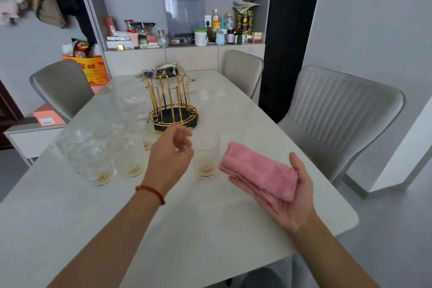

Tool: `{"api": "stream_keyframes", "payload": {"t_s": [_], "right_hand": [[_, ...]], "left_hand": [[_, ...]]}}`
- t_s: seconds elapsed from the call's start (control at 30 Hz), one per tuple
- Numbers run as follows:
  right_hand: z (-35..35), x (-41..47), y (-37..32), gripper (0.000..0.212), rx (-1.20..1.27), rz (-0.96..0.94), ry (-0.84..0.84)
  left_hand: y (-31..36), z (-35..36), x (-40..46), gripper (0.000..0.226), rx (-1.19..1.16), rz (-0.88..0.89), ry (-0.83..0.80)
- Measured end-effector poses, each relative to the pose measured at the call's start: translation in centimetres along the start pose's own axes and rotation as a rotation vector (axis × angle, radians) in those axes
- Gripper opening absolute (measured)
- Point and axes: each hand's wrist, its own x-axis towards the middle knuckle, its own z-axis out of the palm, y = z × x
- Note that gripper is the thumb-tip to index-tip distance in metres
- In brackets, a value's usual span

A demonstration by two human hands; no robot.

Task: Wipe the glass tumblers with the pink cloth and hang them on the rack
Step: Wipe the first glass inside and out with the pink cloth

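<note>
1. Right now your right hand [284,190] lies palm up at about four o'clock on the table [177,224], fingers spread flat, with the folded pink cloth [258,170] resting across them. Nothing pinches it; the cloth simply sits there, probably kept ready as a pad to receive a glass.
2. Your left hand [171,153] hovers near the table's centre with fingers loosely curled and apart, gripping nothing. It is just beside the lone tumbler [206,155], which stands upright at its three o'clock, so that glass looks like your first pick.
3. That tumbler stands between your two hands, close to the cloth's far edge, which keeps the reach short for both.
4. At nine o'clock from your left hand, the other tumblers [109,147] stand upright in a tight cluster, all waiting to be wiped.
5. Beyond your left hand, at twelve o'clock, the gold rack [174,103] stands with every prong bare, so no glass has been hung yet.
6. Judging from this, you are at the start: take the near tumbler, bring it into the cloth, wipe, then invert it onto a prong.
</note>
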Motion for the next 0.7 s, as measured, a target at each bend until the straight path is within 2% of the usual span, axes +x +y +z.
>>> {"api": "stream_keyframes", "payload": {"t_s": [0.03,0.1,0.13,0.17,0.3,0.37,0.43,0.47,0.53,0.6,0.7], "right_hand": [[0.0,0.0,-0.5,0.078,-0.042,-0.055,0.055],[-0.4,1.0,-1.2,0.069,-0.115,-0.135,0.153],[-0.6,1.7,-1.3,0.065,-0.145,-0.16,0.163],[-0.4,2.6,-1.3,0.062,-0.18,-0.18,0.189],[0.9,6.3,-0.9,0.057,-0.319,-0.253,0.309],[1.8,8.1,0.2,0.05,-0.436,-0.212,0.288],[3.4,9.3,1.8,0.048,-0.568,-0.224,0.218],[4.1,9.9,2.4,0.055,-0.631,-0.244,0.178],[4.8,10.7,2.7,0.074,-0.591,-0.168,0.038],[4.2,12.2,2.3,0.079,-0.505,-0.077,-0.098],[2.6,12.8,2.5,0.049,-0.615,-0.049,-0.197]], "left_hand": [[-1.2,0.8,-0.4,0.05,0.028,-0.153,-0.02],[-3.5,3.0,-0.6,0.093,0.061,-0.386,-0.206],[-4.1,3.9,-0.5,0.107,0.066,-0.401,-0.259],[-4.4,4.6,-0.2,0.11,0.071,-0.385,-0.269],[-4.5,6.2,0.4,0.088,0.041,-0.31,-0.178],[-4.1,6.4,0.2,0.08,0.002,-0.275,-0.162],[-3.5,6.4,0.3,0.07,-0.03,-0.249,-0.155],[-3.4,6.2,0.7,0.066,-0.022,-0.239,-0.147],[-3.2,5.2,1.3,0.062,0.001,-0.242,-0.114],[-4.0,3.9,2.0,0.068,-0.002,-0.241,-0.112],[-4.7,2.3,2.5,0.072,-0.091,-0.196,-0.216]]}}
